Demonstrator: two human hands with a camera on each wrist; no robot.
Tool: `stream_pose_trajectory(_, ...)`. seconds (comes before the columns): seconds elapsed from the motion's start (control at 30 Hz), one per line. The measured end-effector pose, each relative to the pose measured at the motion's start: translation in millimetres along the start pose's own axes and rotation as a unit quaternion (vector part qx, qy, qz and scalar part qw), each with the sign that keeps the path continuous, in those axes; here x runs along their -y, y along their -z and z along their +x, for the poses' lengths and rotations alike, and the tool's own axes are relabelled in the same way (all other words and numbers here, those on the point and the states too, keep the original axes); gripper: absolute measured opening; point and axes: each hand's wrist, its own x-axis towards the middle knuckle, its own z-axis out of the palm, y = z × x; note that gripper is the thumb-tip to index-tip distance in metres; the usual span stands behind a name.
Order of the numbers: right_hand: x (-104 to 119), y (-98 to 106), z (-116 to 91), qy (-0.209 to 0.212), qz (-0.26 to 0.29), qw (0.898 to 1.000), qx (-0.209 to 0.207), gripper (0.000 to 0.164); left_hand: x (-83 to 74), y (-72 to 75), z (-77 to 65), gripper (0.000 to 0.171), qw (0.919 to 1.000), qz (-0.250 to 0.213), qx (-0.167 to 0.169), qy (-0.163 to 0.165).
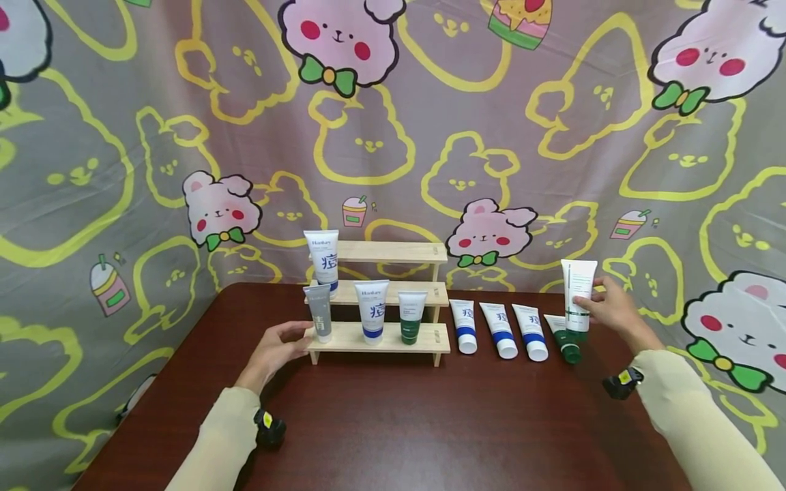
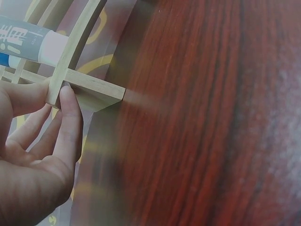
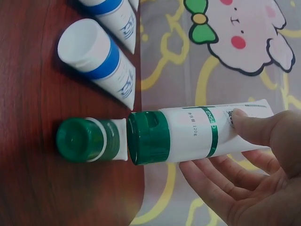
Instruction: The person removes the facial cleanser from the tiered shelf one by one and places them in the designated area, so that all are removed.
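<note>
My right hand (image 1: 616, 311) grips a white squeeze tube with a green cap (image 1: 579, 290), thumb on its front. In the right wrist view that tube points cap-first toward a smaller green-capped tube (image 3: 87, 140) lying on the table. At the left end of the three-step wooden rack, my left hand (image 1: 274, 349) pinches the lowest board (image 2: 57, 89) between thumb and finger. A grey tube (image 1: 319, 314), a white tube with a blue band (image 1: 371, 310) and a green-and-white tube (image 1: 411, 317) stand on that step. Another white-and-blue tube (image 1: 323, 256) stands higher up at the left.
Right of the rack, three white tubes with blue bands (image 1: 464, 326) lie in a row, caps toward me, beside the small green tube. The dark red-brown table (image 1: 393, 423) stretches in front. A patterned cloth (image 1: 368, 204) hangs close behind the table.
</note>
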Motion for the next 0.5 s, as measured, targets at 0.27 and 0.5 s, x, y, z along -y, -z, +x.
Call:
stream_pose_trajectory(0.27, -12.3, 5.6, -1.7, -0.005, -0.024, 1.000, -0.004, 0.059, -1.0, 0.4, 0.6, 0.046, 1.0000, -0.001, 0.000, 0.002)
stream_pose_trajectory(0.5, -23.8, 7.7, -4.9, -0.027, -0.035, 0.999, 0.007, 0.059, -0.2, 0.3, 0.9, 0.046, 1.0000, -0.003, 0.002, 0.003)
